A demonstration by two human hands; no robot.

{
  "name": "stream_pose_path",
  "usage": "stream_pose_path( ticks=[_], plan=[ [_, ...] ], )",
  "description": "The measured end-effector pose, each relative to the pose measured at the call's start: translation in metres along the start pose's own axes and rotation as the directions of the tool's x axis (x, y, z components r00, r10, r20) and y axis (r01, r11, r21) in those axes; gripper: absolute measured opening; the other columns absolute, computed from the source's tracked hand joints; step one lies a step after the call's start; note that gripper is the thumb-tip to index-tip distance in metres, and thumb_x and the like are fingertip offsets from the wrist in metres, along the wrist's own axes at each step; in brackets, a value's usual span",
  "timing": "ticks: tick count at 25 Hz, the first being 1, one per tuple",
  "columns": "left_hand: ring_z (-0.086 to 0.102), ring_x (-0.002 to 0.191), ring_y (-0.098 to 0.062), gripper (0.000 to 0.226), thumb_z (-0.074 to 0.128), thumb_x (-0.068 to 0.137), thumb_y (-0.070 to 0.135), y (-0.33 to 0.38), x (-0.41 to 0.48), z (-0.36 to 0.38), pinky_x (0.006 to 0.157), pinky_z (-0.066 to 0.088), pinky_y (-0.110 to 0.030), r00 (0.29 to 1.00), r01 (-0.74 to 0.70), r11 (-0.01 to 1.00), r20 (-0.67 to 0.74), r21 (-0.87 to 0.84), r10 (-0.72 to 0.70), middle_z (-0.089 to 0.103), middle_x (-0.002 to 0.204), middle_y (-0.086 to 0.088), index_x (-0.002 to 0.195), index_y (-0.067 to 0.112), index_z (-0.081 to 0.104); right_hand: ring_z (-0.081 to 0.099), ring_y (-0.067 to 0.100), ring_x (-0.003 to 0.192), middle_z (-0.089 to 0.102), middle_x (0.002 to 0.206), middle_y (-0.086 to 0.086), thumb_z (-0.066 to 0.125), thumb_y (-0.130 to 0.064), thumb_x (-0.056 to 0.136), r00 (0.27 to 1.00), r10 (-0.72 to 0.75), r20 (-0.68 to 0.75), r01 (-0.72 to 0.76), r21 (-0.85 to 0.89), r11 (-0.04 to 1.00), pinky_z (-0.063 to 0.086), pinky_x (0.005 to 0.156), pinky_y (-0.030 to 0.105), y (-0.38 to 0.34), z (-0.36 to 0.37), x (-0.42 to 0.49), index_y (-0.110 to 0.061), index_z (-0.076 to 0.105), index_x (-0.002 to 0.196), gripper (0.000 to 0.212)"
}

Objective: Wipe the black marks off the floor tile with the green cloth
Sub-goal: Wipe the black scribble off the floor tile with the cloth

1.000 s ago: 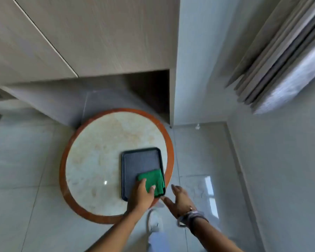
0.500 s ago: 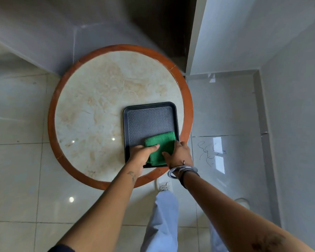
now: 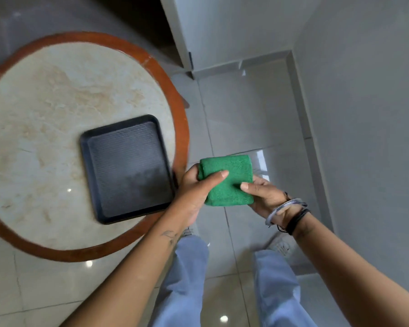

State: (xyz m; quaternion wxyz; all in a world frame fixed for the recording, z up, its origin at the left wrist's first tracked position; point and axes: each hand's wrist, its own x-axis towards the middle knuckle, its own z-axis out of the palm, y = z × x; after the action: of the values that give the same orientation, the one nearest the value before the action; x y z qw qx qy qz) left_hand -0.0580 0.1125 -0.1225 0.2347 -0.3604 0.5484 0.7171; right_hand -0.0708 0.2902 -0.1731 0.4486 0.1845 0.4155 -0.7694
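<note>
Hands: left (image 3: 194, 187), right (image 3: 262, 197) grip green cloth (image 3: 227, 180) | black marks hidden

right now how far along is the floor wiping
Done: the green cloth is off the black tray, which sits bare on the round table. In hand: left hand and right hand hold it folded. Left: all the wiping; the marks aren't visible here.

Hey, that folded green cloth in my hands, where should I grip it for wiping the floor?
Grip the green cloth across its flat upper face from above with the right hand, fingers along one folded edge, thumb along the opposite one. It is a thick, square pad, so this probably keeps the folds together.
</note>
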Motion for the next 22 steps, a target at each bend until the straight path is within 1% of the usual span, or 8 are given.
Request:
stream_pose_path(
  ticks=[3, 5, 8, 11, 14, 17, 19, 22],
  plan=[
    [0.065, 0.088, -0.024, 0.037, 0.075, 0.083, 0.019, -0.064, 0.074, 0.047, 0.084, 0.056, -0.050, 1.000, 0.005, 0.966, -0.004, 0.258, -0.004, 0.071, 0.104, -0.023, 0.108, -0.005, 0.061, 0.074, 0.024, 0.086, 0.079, 0.092, 0.004, 0.076, 0.000, 0.065, 0.937, -0.055, -0.344, 0.041, -0.048, 0.998, 0.058, 0.076, 0.037, 0.022, -0.080, 0.017, -0.010, 0.071, 0.102, 0.038],
    [0.063, 0.093, -0.024, 0.046, 0.073, 0.084, 0.031, -0.108, 0.132, 0.054, 0.090, 0.053, -0.046, 0.998, 0.035, 0.861, 0.029, 0.508, -0.058, 0.066, 0.107, -0.017, 0.113, -0.001, 0.057, 0.074, 0.021, 0.074, 0.078, 0.085, 0.003, 0.078, 0.004, 0.064, 0.759, -0.094, -0.644, 0.021, -0.120, 0.993, 0.060, 0.064, 0.031, 0.046, -0.140, 0.037, -0.011, 0.070, 0.092, 0.033],
    [0.057, 0.117, -0.029, 0.070, 0.068, 0.081, 0.051, -0.170, 0.223, 0.031, 0.100, 0.045, -0.038, 0.996, 0.073, 0.476, -0.043, 0.877, -0.073, 0.056, 0.131, -0.014, 0.131, 0.007, 0.047, 0.062, 0.023, 0.067, 0.065, 0.076, 0.003, 0.077, -0.006, 0.065, 0.486, -0.352, -0.800, -0.220, -0.502, 0.837, 0.058, 0.057, 0.029, 0.083, -0.237, 0.079, -0.014, 0.061, 0.087, 0.028],
    [0.040, 0.136, -0.034, 0.084, 0.069, 0.076, 0.055, -0.232, 0.295, -0.019, 0.110, 0.035, -0.046, 0.994, 0.080, -0.023, -0.078, 0.997, 0.079, 0.041, 0.147, -0.017, 0.139, 0.008, 0.038, 0.062, 0.035, 0.076, 0.066, 0.079, 0.012, 0.063, -0.009, 0.069, 0.390, -0.666, -0.636, -0.377, -0.770, 0.514, 0.050, 0.063, 0.033, 0.132, -0.301, 0.135, -0.015, 0.057, 0.089, 0.021],
    [0.015, 0.148, -0.035, 0.112, 0.074, 0.070, 0.057, -0.276, 0.335, -0.038, 0.119, 0.018, -0.050, 0.999, 0.036, -0.268, -0.033, 0.963, 0.015, 0.013, 0.160, -0.022, 0.151, 0.008, 0.016, 0.043, 0.039, 0.129, 0.048, 0.138, 0.026, 0.051, -0.003, 0.083, 0.635, -0.453, -0.626, -0.509, -0.780, 0.365, 0.035, 0.107, 0.047, 0.193, -0.316, 0.178, -0.005, 0.049, 0.129, 0.047],
    [0.004, 0.150, -0.037, 0.124, 0.079, 0.065, 0.056, -0.306, 0.358, -0.040, 0.120, 0.011, -0.053, 0.998, -0.018, -0.345, -0.005, 0.938, -0.065, 0.001, 0.162, -0.023, 0.154, 0.011, 0.005, 0.002, 0.034, 0.148, 0.000, 0.161, 0.020, 0.050, -0.022, 0.083, 0.877, -0.192, -0.441, -0.470, -0.870, -0.151, 0.003, 0.117, 0.062, 0.290, -0.293, 0.199, -0.004, 0.006, 0.150, 0.083],
    [0.007, 0.149, -0.041, 0.126, 0.081, 0.064, 0.054, -0.320, 0.367, -0.033, 0.121, 0.012, -0.052, 0.997, -0.022, -0.398, -0.010, 0.917, -0.077, 0.003, 0.160, -0.029, 0.154, 0.010, 0.005, 0.004, 0.032, 0.149, -0.001, 0.162, 0.016, 0.050, -0.042, 0.078, 0.874, -0.272, -0.402, -0.467, -0.850, -0.244, -0.002, 0.113, 0.064, 0.311, -0.290, 0.197, -0.006, -0.001, 0.151, 0.096],
    [0.007, 0.148, -0.046, 0.131, 0.083, 0.066, 0.048, -0.330, 0.368, -0.029, 0.121, 0.009, -0.051, 0.992, 0.009, -0.440, -0.065, 0.898, -0.112, -0.004, 0.157, -0.038, 0.153, 0.005, -0.005, 0.010, 0.025, 0.148, 0.005, 0.163, 0.004, 0.034, -0.061, 0.079, 0.827, -0.389, -0.407, -0.514, -0.828, -0.226, -0.005, 0.111, 0.063, 0.291, -0.325, 0.196, -0.013, 0.007, 0.152, 0.092]
  ],
)
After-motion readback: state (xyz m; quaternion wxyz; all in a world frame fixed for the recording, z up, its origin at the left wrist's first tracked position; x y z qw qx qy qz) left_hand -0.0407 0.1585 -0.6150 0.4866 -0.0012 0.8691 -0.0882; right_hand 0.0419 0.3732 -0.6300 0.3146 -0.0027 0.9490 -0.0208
